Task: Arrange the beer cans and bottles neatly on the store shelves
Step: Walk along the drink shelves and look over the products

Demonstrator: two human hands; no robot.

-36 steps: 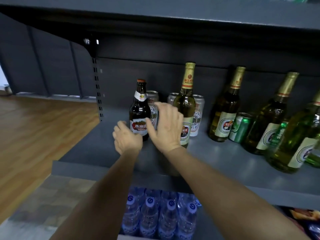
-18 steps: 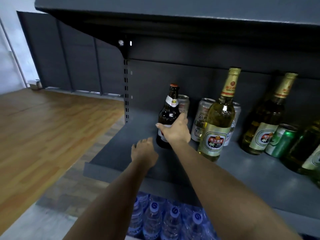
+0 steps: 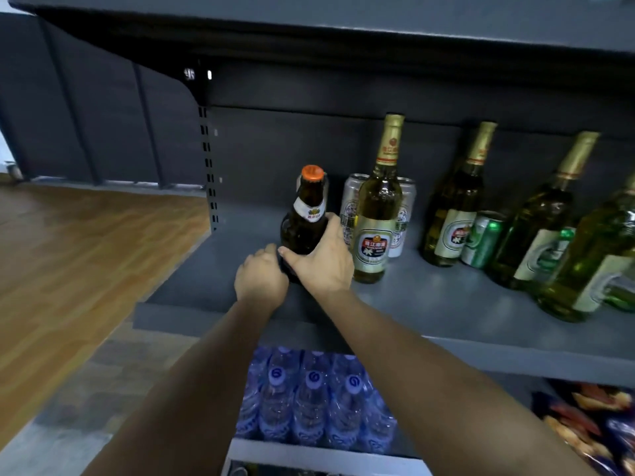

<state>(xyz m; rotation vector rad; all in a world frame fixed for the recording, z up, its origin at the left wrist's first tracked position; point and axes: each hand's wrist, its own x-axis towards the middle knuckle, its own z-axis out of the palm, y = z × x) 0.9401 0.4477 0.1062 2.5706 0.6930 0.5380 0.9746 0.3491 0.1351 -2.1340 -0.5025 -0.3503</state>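
Brown bottle (image 3: 304,221): it is seen upright on the grey shelf (image 3: 446,304), at the left end of the row of drinks, just beside a silver can (image 3: 350,207) and a tall pale bottle (image 3: 376,221).
Material: glass is judged, so it is stiff and breakable; a knock against the neighbouring glass could chip or topple it.
Weight: it is judged fairly heavy if full (whether it is full cannot be told through the dark glass).
Surface: smooth glass with a paper neck label; it is judged slippery where the glass is bare.
Where to hold: the wide lower body is judged best, low down, so that the bottle is kept from tipping; the thin neck gives less control.
Right hand (image 3: 321,259): it is wrapped around the lower body of the brown bottle, thumb on the left side and fingers curled behind on the right, closed on the glass.
Left hand (image 3: 263,276): it is curled loosely at the foot of the same bottle, fingertips at or against its base (true contact is hidden by the knuckles); whether anything is gripped cannot be told.
Other stock: more pale bottles and green cans (image 3: 482,238) are stood further right, unevenly spaced, some tilted by the wide lens.
Below: a pack of water bottles (image 3: 312,400) is seen on the lower shelf.
Risk: a slide is judged safer than a lift, given the close neighbours.
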